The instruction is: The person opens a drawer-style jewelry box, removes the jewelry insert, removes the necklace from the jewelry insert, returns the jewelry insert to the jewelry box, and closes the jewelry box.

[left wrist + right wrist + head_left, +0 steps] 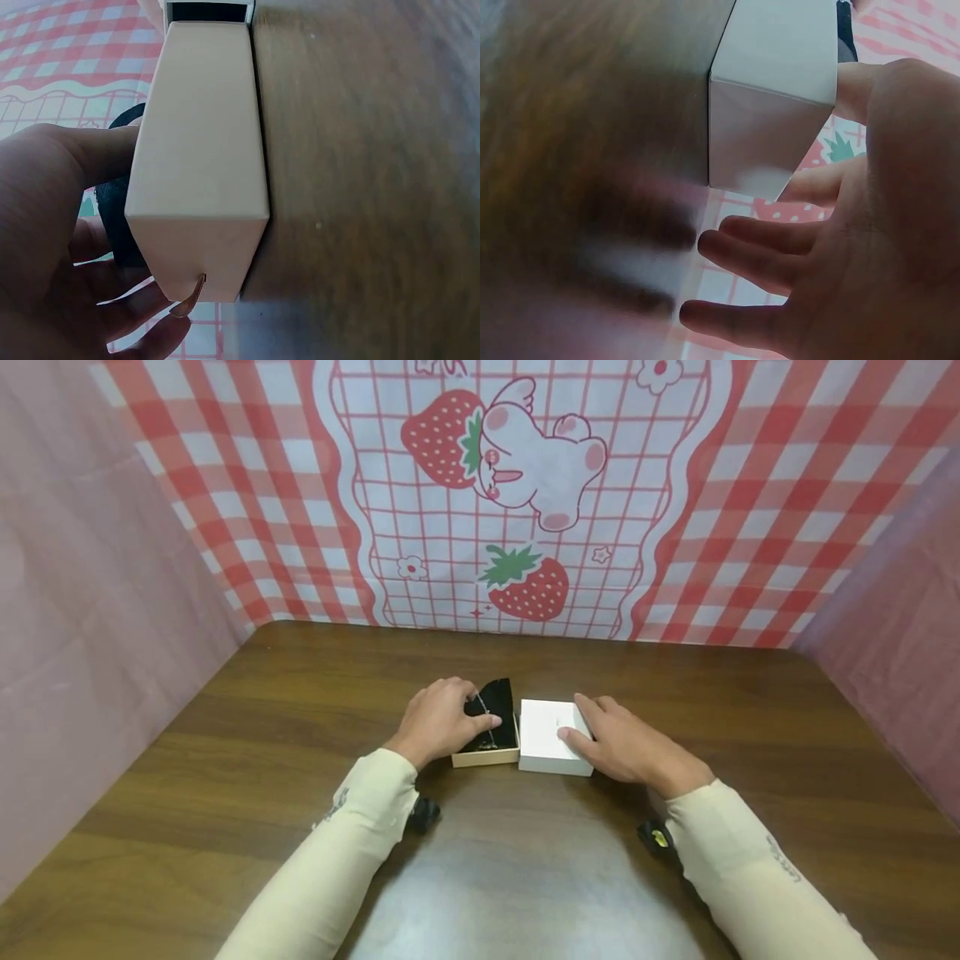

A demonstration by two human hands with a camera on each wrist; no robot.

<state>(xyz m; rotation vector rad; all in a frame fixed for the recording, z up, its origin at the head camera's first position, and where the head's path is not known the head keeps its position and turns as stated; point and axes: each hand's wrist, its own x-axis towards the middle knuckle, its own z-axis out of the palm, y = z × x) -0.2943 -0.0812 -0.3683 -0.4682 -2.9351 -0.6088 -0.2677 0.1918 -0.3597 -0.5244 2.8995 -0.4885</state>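
Note:
My left hand (444, 717) is at a tan drawer tray (199, 120) with a leather-like pull tab (193, 295) on its end wall. Between thumb and fingers it pinches a black insert (501, 693), tilted up out of the tray. A thin silvery chain (491, 731) runs from beneath the hand down across the black; its fastening cannot be made out. Against the tray's right end stands a white box sleeve (542, 727), its open end facing the tray. My right hand (622, 745) grips that sleeve's right end, thumb on top, a finger along the far side, other fingers spread.
Brown wooden table (262, 710) lies under everything. A red-and-white checked cloth (750, 527) with strawberry prints hangs behind its far edge, and pink curtains (97, 610) flank it. Dark wrist devices (425, 814) sit under both sleeves.

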